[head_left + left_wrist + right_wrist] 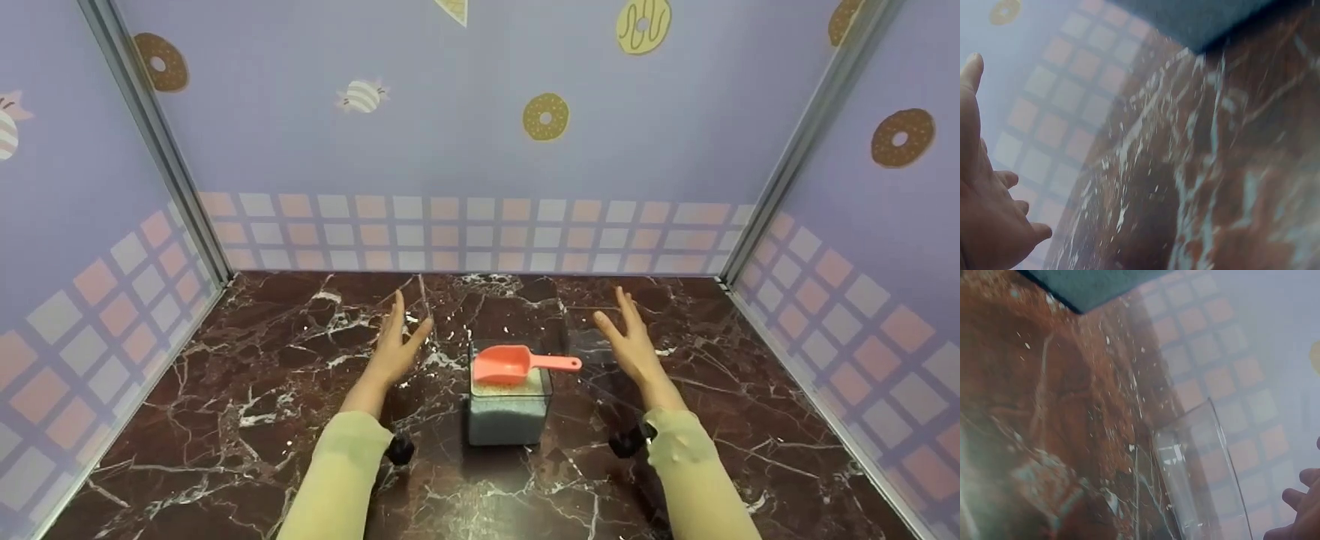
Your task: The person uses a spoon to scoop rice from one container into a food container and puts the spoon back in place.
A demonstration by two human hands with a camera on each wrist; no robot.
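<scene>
A clear square box of pale, rice-like grains stands between the two hands. On the grains rests an orange-red scoop, its handle pointing right past the rim. My left hand is held to the left of the box, fingers extended and thumb spread, holding nothing. To the right, my right hand is likewise spread and holds nothing. Beside it is a second transparent box, faint in the head view. The grain box's underside shows at the top of both wrist views.
The dark red marbled tabletop has white veins and small white specks scattered on it. Patterned lilac walls enclose it at the back and both sides, with metal posts at the back corners.
</scene>
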